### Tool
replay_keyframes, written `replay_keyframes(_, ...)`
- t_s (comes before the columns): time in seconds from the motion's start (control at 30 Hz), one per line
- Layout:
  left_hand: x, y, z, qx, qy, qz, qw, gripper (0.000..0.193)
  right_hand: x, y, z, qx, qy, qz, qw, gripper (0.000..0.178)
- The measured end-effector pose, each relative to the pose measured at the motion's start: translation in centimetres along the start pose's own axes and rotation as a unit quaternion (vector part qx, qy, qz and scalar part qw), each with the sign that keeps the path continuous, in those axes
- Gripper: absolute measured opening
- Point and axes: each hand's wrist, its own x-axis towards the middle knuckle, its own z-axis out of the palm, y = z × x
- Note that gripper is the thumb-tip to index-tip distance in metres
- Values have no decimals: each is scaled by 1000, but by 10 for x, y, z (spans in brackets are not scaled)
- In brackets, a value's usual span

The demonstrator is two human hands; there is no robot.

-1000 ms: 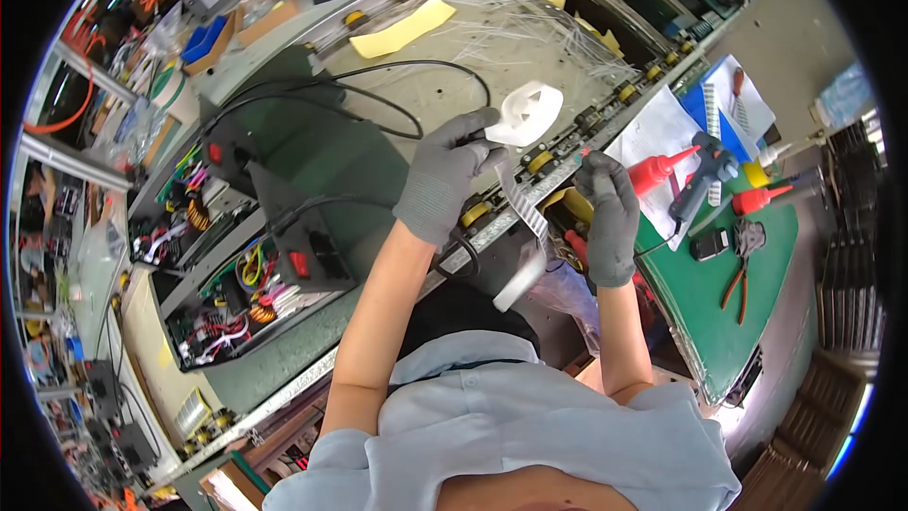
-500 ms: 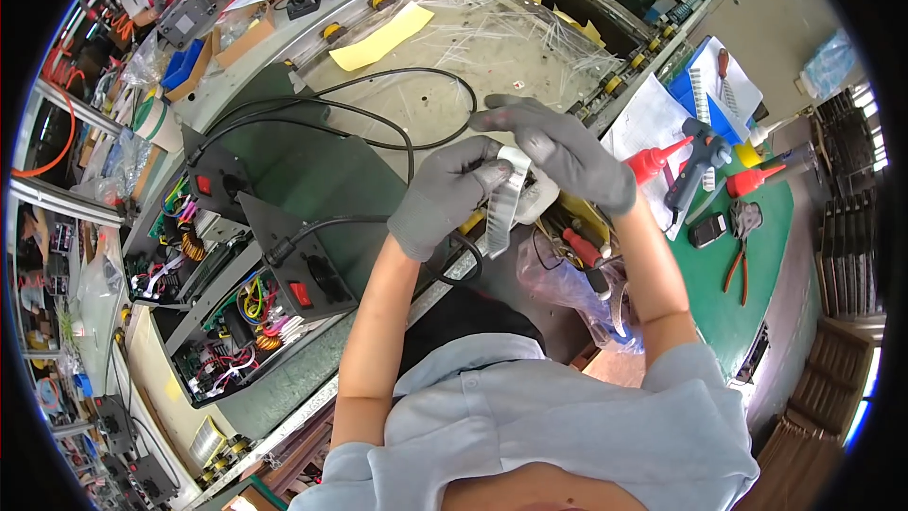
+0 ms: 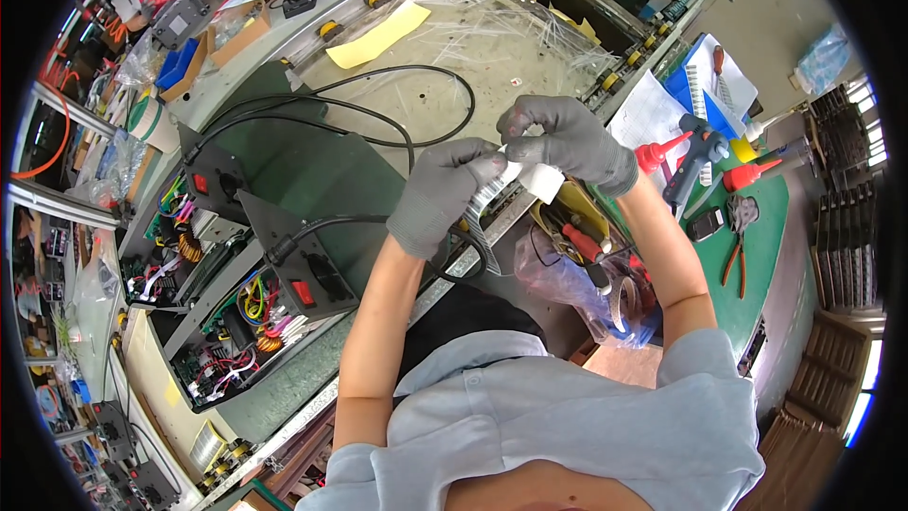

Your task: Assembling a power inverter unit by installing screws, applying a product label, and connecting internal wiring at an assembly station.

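Observation:
Both of my hands wear grey gloves and meet above the bench edge. My left hand [image 3: 440, 194] pinches a whitish, partly see-through strip [image 3: 487, 195], which looks like label tape; its loose end curls down below the fingers. Close beside it, my right hand [image 3: 575, 144] has thumb and fingers closed on the white part [image 3: 542, 183] of the strip, which hangs just under the fingertips. Whether the two parts are joined is hidden by the gloves. To the left stand two dark metal cases [image 3: 301, 260] with red switches, open at the side, showing wires and circuit boards.
Black cables [image 3: 378, 114] loop over the bench behind the cases. A yellow paper sheet [image 3: 380, 35] lies farther back. At right, a green table [image 3: 761, 255] bears a glue gun [image 3: 695, 156], red-capped bottles, and pliers [image 3: 734, 260]. A red-handled screwdriver [image 3: 581, 242] sits below my right hand.
My right hand has curled from spread fingers into a pinch on the white part of the strip. The strip's hanging end has swung left, and a white flap now shows below the right fingers.

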Motion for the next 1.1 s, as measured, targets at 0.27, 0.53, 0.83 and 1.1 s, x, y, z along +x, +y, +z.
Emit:
replay_keyframes(0.27, 20, -24, -3, -309, 153, 15, 938, 19, 29, -10, -26, -307, 358, -194, 860, 22)
replay_keyframes(0.53, 15, -17, 15, -90, 149, 142, 974, 45, 0, -11, 10, -118, 127, 38, 984, 37)
replay_keyframes(0.83, 36, 29, 37, -32, 244, 199, 949, 34, 1, -57, 0, -97, 407, -145, 897, 19)
replay_keyframes(1.1, 52, 158, -35, -29, 437, 601, 668, 24, -155, 16, -71, -261, 732, -120, 618, 23)
